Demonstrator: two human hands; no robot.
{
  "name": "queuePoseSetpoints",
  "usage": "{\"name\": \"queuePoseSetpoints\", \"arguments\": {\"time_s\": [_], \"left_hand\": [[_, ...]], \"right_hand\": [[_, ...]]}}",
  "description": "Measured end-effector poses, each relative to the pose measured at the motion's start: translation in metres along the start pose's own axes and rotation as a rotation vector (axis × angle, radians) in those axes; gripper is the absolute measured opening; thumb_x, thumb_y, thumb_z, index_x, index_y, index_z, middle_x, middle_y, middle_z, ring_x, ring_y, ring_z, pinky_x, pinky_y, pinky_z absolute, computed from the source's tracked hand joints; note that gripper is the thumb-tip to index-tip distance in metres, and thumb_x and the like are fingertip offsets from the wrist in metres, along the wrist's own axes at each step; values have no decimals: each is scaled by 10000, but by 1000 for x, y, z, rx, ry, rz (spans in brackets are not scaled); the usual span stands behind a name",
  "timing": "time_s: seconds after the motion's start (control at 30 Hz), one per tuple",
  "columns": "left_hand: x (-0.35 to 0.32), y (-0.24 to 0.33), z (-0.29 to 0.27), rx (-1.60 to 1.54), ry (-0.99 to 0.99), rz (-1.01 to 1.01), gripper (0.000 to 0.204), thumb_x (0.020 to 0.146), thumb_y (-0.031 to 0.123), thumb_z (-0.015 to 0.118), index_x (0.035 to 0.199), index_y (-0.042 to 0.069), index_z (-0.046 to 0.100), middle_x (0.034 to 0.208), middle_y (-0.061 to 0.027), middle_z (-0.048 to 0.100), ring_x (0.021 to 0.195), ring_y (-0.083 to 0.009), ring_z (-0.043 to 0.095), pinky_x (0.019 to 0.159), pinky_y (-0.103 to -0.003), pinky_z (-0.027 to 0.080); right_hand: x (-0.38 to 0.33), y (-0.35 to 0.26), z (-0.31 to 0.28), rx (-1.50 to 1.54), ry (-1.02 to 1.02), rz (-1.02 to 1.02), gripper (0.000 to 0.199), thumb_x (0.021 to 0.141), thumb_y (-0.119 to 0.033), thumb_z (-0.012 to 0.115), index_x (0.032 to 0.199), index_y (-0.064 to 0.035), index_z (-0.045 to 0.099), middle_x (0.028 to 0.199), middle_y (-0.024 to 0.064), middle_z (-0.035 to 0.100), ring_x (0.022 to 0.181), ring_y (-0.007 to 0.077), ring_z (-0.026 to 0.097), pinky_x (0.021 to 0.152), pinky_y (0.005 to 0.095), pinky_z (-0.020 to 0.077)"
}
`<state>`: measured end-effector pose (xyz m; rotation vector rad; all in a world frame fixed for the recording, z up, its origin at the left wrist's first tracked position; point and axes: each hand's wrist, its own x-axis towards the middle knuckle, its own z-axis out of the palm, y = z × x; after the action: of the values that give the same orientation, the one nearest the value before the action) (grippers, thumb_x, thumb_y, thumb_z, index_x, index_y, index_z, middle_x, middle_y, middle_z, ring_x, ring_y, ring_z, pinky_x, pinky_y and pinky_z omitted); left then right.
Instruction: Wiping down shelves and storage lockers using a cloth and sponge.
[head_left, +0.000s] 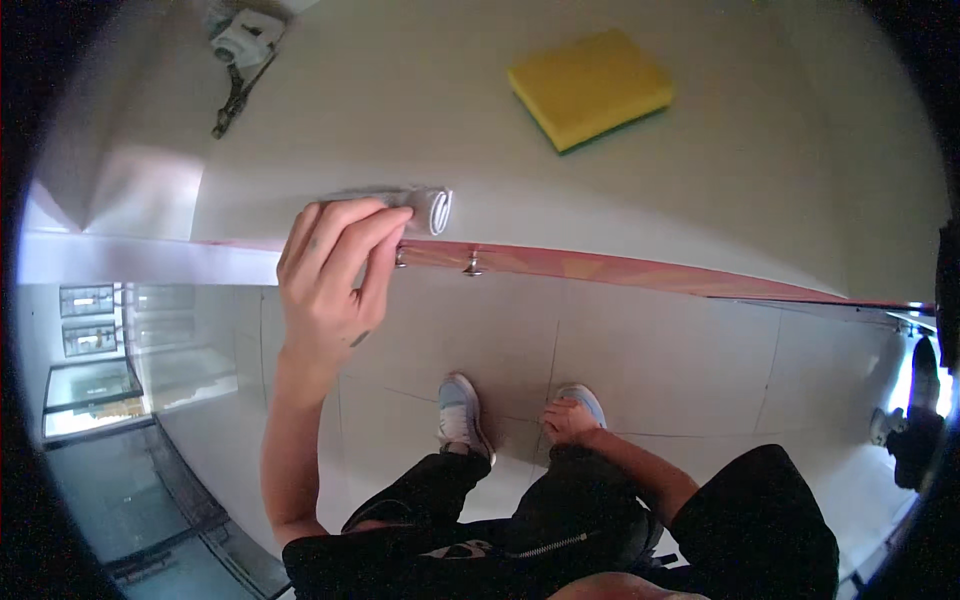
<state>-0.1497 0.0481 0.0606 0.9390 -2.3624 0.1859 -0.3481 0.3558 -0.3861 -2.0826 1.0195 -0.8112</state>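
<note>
My left hand [340,262] is closed on a rolled or folded whitish cloth [432,208] by the front edge of a pale surface [420,120]. The cloth's layered end sticks out past my fingertips, and the hand covers part of the rest. A yellow sponge [590,88] with a green underside lies farther back, to the right of the cloth. Low beside my right leg hangs my right hand [572,420], apart from the surface. It is small in view, its fingers point away from me, and I see nothing in it.
A reddish front edge [600,268] runs along the surface, with small metal knobs [473,265] below it. At the back left lies a white object with a dark strip [245,60]. My shoes [460,412] stand on the tiled floor [670,365]. Windows [95,400] show at far left.
</note>
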Motion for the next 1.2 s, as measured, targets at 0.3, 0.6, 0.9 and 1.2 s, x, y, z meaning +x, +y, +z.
{"name": "queuePoseSetpoints", "arguments": {"time_s": [0.3, 0.6, 0.9, 1.2], "left_hand": [[14, 42, 22, -14, -83, 28, 293, 875, 152, 738, 1147, 45, 735, 1188, -64, 664, 962, -245, 591, 847, -353, 493], [78, 122, 68, -178, -156, 204, 364, 911, 137, 657, 1256, 31, 698, 1260, -107, 634, 1013, -283, 566, 915, -395, 478], [114, 171, 112, -362, -143, 346, 370, 903, 80, 632, 1265, 44, 698, 1269, -109, 634, 1017, -297, 555, 937, -397, 467], [135, 221, 154, -464, -134, 433, 370, 898, 42, 622, 1258, 61, 706, 1265, -101, 634, 1025, -293, 546, 957, -391, 447]], "right_hand": [[0, -2, -3, -117, 11, -43, 95, 788, -166, 650, 834, -121, 580, 868, 61, 606, 807, 268, 600, 715, 383, 496], [-5, 3, 9, -117, -125, -7, 168, 851, -263, 642, 932, -119, 612, 943, 78, 628, 908, 296, 619, 818, 418, 523], [-8, 4, 2, -35, 116, 42, 96, 813, -158, 641, 849, -108, 568, 893, 67, 606, 822, 296, 588, 747, 396, 500], [-25, 18, -27, -84, 292, 173, 103, 808, -157, 648, 801, -109, 558, 858, 71, 598, 823, 291, 583, 747, 391, 493]]}}
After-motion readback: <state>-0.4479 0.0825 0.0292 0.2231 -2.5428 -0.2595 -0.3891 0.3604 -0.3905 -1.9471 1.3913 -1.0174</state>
